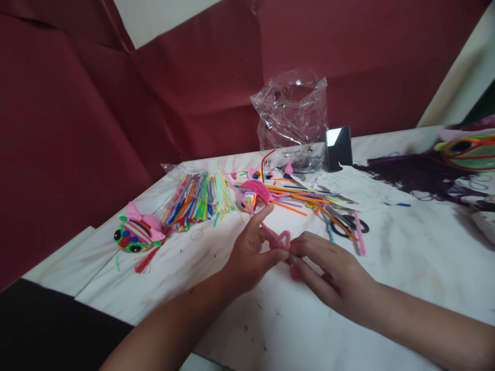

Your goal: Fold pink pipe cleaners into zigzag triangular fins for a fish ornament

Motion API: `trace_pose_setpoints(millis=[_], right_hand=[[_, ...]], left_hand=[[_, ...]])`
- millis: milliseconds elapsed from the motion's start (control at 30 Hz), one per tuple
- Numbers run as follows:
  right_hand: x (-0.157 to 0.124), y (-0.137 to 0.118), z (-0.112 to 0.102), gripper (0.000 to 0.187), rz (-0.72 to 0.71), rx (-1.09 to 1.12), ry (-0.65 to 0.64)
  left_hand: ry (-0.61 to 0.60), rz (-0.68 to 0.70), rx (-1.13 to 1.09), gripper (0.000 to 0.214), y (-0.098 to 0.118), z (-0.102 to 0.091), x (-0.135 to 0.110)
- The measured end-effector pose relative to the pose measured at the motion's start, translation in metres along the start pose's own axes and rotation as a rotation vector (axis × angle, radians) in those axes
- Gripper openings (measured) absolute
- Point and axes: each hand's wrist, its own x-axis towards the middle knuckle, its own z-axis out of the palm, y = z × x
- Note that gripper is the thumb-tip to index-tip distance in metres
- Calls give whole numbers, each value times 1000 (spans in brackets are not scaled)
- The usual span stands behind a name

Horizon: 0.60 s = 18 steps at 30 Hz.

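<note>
My left hand (249,257) and my right hand (332,268) meet above the table, both pinching a pink pipe cleaner (285,238). It is bent into a small loop at the fingertips, and a long strand runs up past my left index finger. More pink fuzz hangs below the fingers, partly hidden by them. Just beyond lies a pink fuzzy piece (256,189) beside a rainbow-striped one (248,200). Loose orange pipe cleaners (297,193) spread to the right of these, near black-handled scissors (362,225). A short pink strip (359,234) rests by the scissors.
A bundle of coloured pipe cleaners (197,198) lies left. Beside it sits a colourful figure (141,234) with black eyes and a red tassel. A clear plastic bag (292,118), a phone (339,149), paper (359,188) and dark purple threads (410,172) are farther back.
</note>
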Motion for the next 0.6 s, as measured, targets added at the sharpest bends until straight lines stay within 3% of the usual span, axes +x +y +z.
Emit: trace_pose_setpoints(millis=[100,267,433,600], right_hand=[[1,0,0,18,234,130,-32],[2,6,4,27,507,259,-90],[3,8,5,22,585,359,-97],[2,9,6,26,531,365,-77]], left_hand=[[45,34,91,82,1,0,-2],[105,127,497,71,4,1,-8],[131,240,602,60,6,3,-11],[92,153,538,70,1,0,-8]])
